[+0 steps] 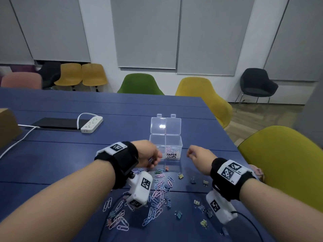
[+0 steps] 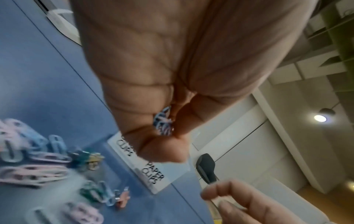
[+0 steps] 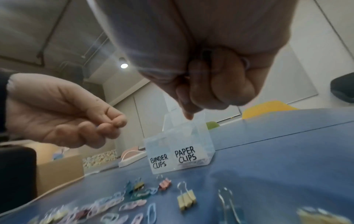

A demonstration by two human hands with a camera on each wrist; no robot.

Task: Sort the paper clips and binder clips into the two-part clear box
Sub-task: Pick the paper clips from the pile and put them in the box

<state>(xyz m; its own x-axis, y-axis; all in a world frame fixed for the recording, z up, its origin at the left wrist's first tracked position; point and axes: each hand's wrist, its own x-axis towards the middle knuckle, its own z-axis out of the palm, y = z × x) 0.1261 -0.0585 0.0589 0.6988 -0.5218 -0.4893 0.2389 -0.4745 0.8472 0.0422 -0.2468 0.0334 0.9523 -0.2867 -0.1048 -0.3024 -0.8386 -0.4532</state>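
The clear two-part box (image 1: 173,139) stands on the blue table with its lid (image 1: 166,125) open and upright. Its right part, labelled PAPER CLIPS (image 3: 185,156), holds several pastel clips; the left part is labelled BINDER CLIPS (image 3: 159,162). My left hand (image 1: 154,160) hovers just left of the box front, its fingers curled round a small bunch of paper clips (image 2: 162,121). My right hand (image 1: 190,153) hangs to the right of the box as a fist (image 3: 201,91); a bit of wire loop (image 3: 246,62) shows between its fingers, apparently a binder clip's handle. Loose paper clips (image 1: 159,187) and binder clips (image 1: 180,175) lie nearer me.
A white power strip (image 1: 91,124) and a black pad (image 1: 57,123) lie at the back left, beside a cardboard box (image 1: 7,126). The table's right edge runs close to a yellow-green chair (image 1: 283,163). A black cable (image 1: 104,220) crosses the near table.
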